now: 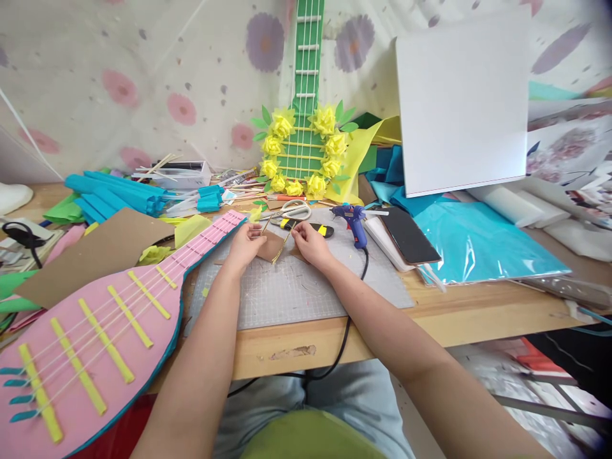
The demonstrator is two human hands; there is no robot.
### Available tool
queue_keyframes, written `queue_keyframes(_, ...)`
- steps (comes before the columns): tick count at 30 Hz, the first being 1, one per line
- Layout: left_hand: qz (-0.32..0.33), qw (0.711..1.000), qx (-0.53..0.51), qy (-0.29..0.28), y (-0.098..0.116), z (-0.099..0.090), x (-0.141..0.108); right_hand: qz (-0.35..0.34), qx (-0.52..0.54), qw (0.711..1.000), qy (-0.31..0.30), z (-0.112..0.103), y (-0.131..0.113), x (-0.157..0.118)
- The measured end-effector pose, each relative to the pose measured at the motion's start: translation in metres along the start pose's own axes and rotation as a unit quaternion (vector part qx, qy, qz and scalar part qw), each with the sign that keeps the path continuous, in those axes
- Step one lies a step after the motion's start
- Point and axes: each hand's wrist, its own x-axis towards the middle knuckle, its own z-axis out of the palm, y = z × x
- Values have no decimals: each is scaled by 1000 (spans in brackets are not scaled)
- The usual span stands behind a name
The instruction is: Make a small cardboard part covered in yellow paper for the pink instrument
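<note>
Over the grey cutting mat (291,299), my left hand (245,245) pinches a thin gold-coloured strand (266,224) between thumb and fingers. Close by on the right, my right hand (310,243) pinches another thin gold-coloured strand (283,247), which slants down to the left toward the mat. Whether the two strands join is too small to tell. Small brown cardboard pieces (270,246) lie beneath and between the hands. Just behind them are a black and yellow utility knife (323,229) and white-handled scissors (295,209). A blue glue gun (352,223) rests right of my right hand.
A pink paper guitar (105,319) fills the left front. At the back stands a green guitar (301,153) with yellow paper flowers. On the right are a dark phone (410,234), a white board (463,108) and blue wrapped paper (492,242). The glue gun's cable (348,328) crosses the table edge.
</note>
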Motion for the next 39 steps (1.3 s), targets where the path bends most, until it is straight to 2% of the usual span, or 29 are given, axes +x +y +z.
queue_keyframes(5, -49, 995, -78, -32, 3, -4, 1, -8, -22, 1000, 6, -2, -1, -1)
queue_keyframes(14, -70, 996, -50, -28, -5, -7, 4, -14, -80, 997, -4, -4, -5, -5)
queue_keyframes(17, -87, 995, -52, -24, -4, -8, 4, -17, -109, 994, -28, -13, -12, -7)
queue_keyframes(20, -100, 993, -54, -28, -2, -9, 4, -38, -161, 982, -86, -39, -18, -13)
queue_keyframes(23, -111, 991, -64, -34, -1, -9, 3, -47, -208, 964, -160, -83, -14, -22)
queue_keyframes(25, -108, 992, -62, -28, -2, -8, 3, -24, -244, 950, -194, -117, -6, -30)
queue_keyframes(26, -104, 992, -59, -25, -2, -8, 3, -1, -266, 945, -191, -133, -1, -35)
queue_keyframes(28, -97, 993, -59, -23, -3, -8, 3, 31, -292, 944, -148, -158, 8, -43)
queue_keyframes(30, -97, 993, -66, -27, -3, -8, 3, 46, -291, 949, -112, -172, 15, -51)
queue_keyframes(32, -101, 992, -69, -35, -1, -8, 1, 48, -279, 954, -99, -172, 16, -56)
queue_keyframes(34, -107, 991, -67, -47, 4, -9, -1, 34, -263, 959, -94, -161, 14, -58)
queue_keyframes(37, -114, 990, -64, -55, 11, -11, -5, -2, -246, 966, -82, -131, 6, -52)
queue_keyframes(39, -112, 992, -46, -37, 13, -11, -5, -22, -235, 968, -85, -109, 1, -44)
